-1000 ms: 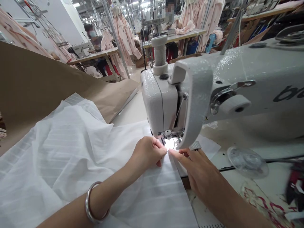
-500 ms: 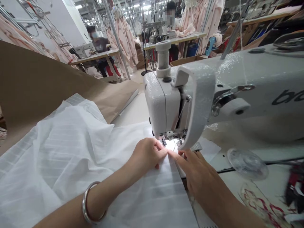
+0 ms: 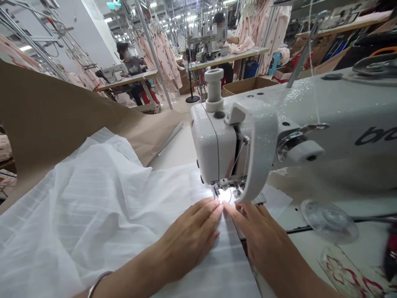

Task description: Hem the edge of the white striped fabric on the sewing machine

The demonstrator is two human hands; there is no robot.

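Observation:
White striped fabric (image 3: 93, 198) lies across the bed of a white sewing machine (image 3: 207, 145), in loose folds at left and flatter under the needle. My left hand (image 3: 189, 236) rests palm down on it, fingers stretched out toward the presser foot (image 3: 217, 191). Right of it, my right hand (image 3: 263, 236) has its index fingertip on the fabric's edge, close to the left fingertips. Its other fingers reach forward beside the foot, their tips partly hidden by the machine's curved guard (image 3: 262, 153); its thumb is out of sight. A lamp brightens the needle area.
Brown paper (image 3: 77, 107) rises behind the fabric at left. A clear plastic disc (image 3: 329, 220) lies on the machine table at right. Beyond are an open cardboard box (image 3: 248, 85), hanging pink garments (image 3: 163, 58) and two people at other machines.
My left hand has gone from a bent-finger pinch on the fabric to lying flatter, fingers extended. My right hand stays almost in place. The view has shifted slightly.

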